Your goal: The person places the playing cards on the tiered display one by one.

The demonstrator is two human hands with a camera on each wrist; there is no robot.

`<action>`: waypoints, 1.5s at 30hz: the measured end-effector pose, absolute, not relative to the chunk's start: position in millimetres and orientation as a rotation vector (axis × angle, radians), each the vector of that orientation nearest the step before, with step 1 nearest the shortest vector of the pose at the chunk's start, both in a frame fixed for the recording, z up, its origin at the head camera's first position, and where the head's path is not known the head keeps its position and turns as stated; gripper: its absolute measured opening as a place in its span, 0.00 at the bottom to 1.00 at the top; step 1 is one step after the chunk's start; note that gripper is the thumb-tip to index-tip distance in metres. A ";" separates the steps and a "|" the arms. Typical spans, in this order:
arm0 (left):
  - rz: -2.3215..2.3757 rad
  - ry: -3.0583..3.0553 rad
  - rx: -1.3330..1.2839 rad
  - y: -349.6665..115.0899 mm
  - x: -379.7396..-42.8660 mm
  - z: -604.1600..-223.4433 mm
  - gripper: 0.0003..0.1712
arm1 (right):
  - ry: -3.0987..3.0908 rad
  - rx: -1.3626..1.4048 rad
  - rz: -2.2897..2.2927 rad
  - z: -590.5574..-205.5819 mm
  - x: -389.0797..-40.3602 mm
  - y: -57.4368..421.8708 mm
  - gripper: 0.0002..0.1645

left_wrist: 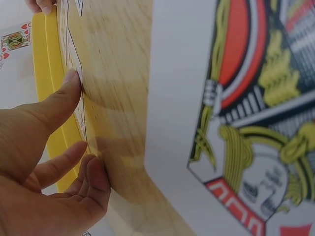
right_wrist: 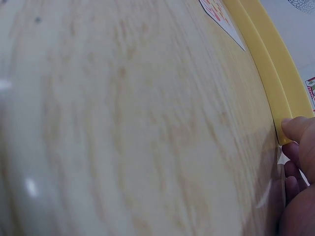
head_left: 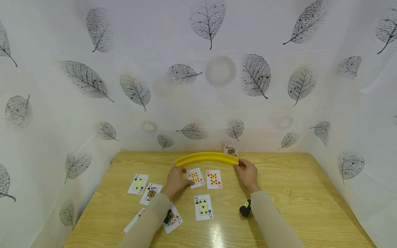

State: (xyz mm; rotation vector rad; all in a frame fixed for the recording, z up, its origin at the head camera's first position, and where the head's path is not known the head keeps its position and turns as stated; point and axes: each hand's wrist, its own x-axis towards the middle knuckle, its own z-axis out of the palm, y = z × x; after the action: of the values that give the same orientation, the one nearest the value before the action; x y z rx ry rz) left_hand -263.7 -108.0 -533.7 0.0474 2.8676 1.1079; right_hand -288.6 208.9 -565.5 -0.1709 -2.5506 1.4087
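Note:
A yellow curved card holder [head_left: 207, 157] stands at the back of the table, with a jack of hearts [head_left: 231, 150] upright near its right end. My right hand [head_left: 248, 175] pinches that end, its thumb [right_wrist: 295, 129] on the front face. At the holder's other end, my left hand [head_left: 177, 181] has thumb and forefinger at the left side of a ten of diamonds [head_left: 195, 177], pinching it. Its other fingers [left_wrist: 98, 177] are curled below. Beside that card, a ten of hearts [head_left: 214, 179] lies face up. Nearer the front is a five of clubs [head_left: 203, 207].
On the left lie a two of spades [head_left: 138, 184], a jack of spades [head_left: 150, 194] and a red eight [head_left: 134, 220] partly under my sleeve. A jack of diamonds [head_left: 174, 220] is below my left wrist. A small black device [head_left: 245, 208] sits at my right sleeve.

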 end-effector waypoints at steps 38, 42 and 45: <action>1.007 2.857 0.157 -112.7 -267.8 -531.3 0.34 | -2.540 -0.136 1.343 -569.1 -289.3 207.8 0.25; 1.092 2.836 0.179 -115.3 -268.9 -535.2 0.29 | -2.535 -0.134 1.343 -570.0 -288.9 208.1 0.25; 1.163 2.820 0.187 -116.3 -268.7 -537.3 0.24 | -2.538 -0.142 1.351 -570.1 -288.7 208.3 0.25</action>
State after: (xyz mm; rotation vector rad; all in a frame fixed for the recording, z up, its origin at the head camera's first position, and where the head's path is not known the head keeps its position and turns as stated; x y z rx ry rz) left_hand -268.7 -116.3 -537.3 0.1868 2.8202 1.1626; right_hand -288.7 208.3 -570.1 -0.1424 -2.5381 1.3512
